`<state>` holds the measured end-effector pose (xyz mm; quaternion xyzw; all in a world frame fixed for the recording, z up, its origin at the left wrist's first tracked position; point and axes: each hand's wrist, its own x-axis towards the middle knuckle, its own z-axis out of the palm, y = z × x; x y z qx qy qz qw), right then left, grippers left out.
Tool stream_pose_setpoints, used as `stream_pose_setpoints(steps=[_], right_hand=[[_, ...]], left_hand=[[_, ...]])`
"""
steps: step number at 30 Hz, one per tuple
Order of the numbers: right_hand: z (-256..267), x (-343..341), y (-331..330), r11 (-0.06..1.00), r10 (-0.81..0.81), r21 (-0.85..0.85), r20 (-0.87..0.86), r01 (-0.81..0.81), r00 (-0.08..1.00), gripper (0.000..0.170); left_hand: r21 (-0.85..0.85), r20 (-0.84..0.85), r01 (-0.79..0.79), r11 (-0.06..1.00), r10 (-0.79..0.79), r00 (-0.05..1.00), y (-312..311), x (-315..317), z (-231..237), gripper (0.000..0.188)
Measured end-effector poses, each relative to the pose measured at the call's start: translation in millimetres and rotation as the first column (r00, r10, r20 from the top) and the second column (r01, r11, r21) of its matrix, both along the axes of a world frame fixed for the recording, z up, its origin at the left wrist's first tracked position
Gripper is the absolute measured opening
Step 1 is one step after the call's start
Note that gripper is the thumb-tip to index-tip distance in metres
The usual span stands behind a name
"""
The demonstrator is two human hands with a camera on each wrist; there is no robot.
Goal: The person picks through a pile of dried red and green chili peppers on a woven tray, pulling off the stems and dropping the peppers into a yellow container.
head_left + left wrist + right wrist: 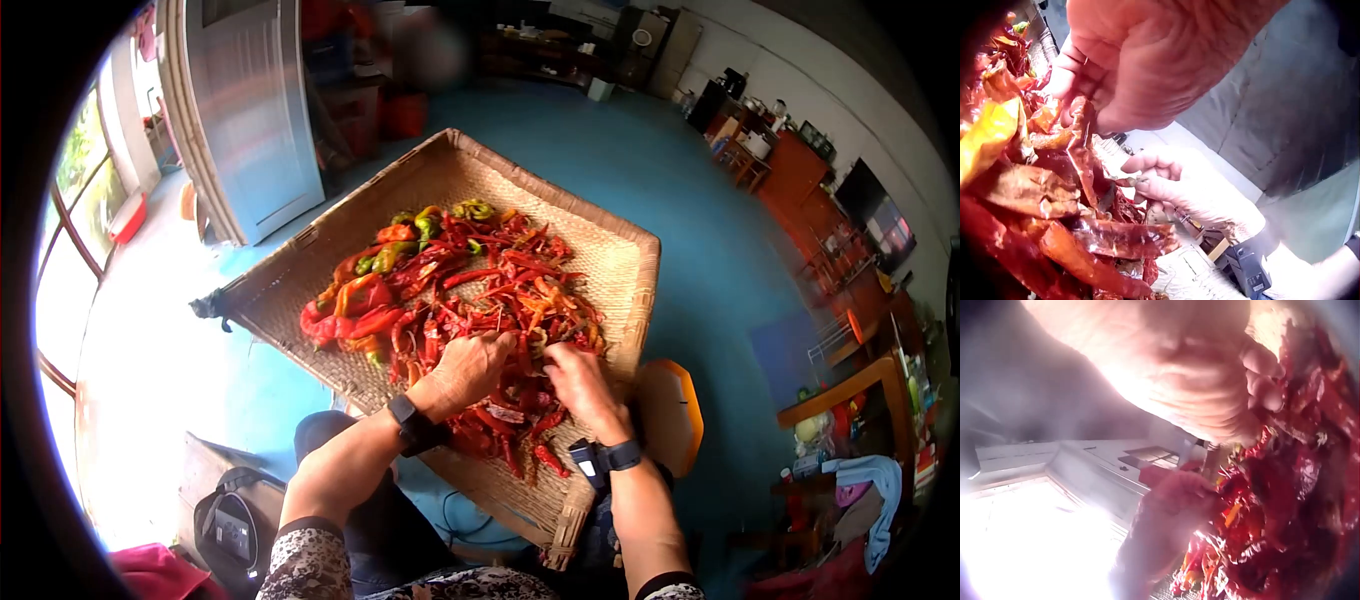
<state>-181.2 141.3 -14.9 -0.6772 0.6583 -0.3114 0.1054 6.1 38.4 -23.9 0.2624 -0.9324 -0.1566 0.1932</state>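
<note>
Head view: mostly red chilies (475, 285) heaped in woven tray (625, 250), w/ few green peppers (430, 226) toward far L side. L hand (465, 375) & R hand (580, 388) close together over near part of pile, blue floor (560, 150) beyond.

L wrist: L hand up close, fingers curled, pinching dried chili (1080, 153); R hand opp., thumb & finger pinching thin stem (1127, 182).

R wrist: R hand nearest cam, fingertips curled at pile; L hand past it, also at chilies, grip unclear from this angle.
</note>
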Motion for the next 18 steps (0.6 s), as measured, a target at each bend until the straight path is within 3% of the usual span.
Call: stream_pose_setpoints(steps=[4, 6, 10, 12, 13, 14, 16, 17, 18], right_hand=[[11.1, -15.4, 5.6, 0.979, -0.101, -0.149, 0.252, 0.141, 0.962, 0.016], [19.9, -31.8, 13.5, 0.938, -0.161, -0.203, 0.46, 0.28, 0.873, 0.014], [36.5, -81.9, 39.6, 0.702, -0.426, -0.423, 0.396, 0.573, 0.813, 0.016], [33.7, -109.6, 54.0, 0.603, -0.503, -0.537, 0.318, 0.59, 0.804, 0.017], [33.0, -119.3, 59.6, 0.548, -0.597, -0.52, 0.304, 0.655, 0.742, 0.015], [33.2, -127.3, 65.6, 0.529, -0.674, -0.584, 0.152, 0.616, 0.723, 0.015], [42.5, -118.5, 72.1, 0.574, -0.788, -0.487, -0.111, 0.658, 0.605, 0.018], [43.8, -113.0, 71.4, 0.585, -0.783, -0.47, -0.118, 0.661, 0.61, 0.018], [43.2, -104.9, 68.8, 0.637, -0.765, -0.419, -0.24, 0.647, 0.598, 0.02]], left_hand=[[0.069, -0.206, 0.001, 0.998, 0.013, 0.978, -7.0, 7.1, 8.0, 0.011], [0.022, -0.205, -0.001, 1.0, 0.005, 0.979, -10.1, 8.1, 4.9, 0.024], [0.077, -0.154, 0.025, 0.997, -0.013, 0.988, -10.0, 8.9, 6.7, 0.022], [0.074, -0.202, 0.063, 0.995, -0.047, 0.978, -16.1, 5.1, -3.7, 0.016], [0.079, -0.202, 0.062, 0.995, -0.045, 0.978, -19.2, 3.7, -5.7, 0.016], [0.08, -0.224, 0.084, 0.993, -0.064, 0.973, -20.9, 2.8, -4.4, 0.012], [0.08, -0.276, 0.091, 0.993, -0.065, 0.959, -20.9, 1.8, 1.8, 0.005], [0.085, -0.319, 0.081, 0.993, -0.05, 0.946, -20.5, 0.9, 7.2, 0.006], [0.094, -0.36, 0.072, 0.993, -0.033, 0.932, -17.9, 1.9, 14.1, 0.007]])
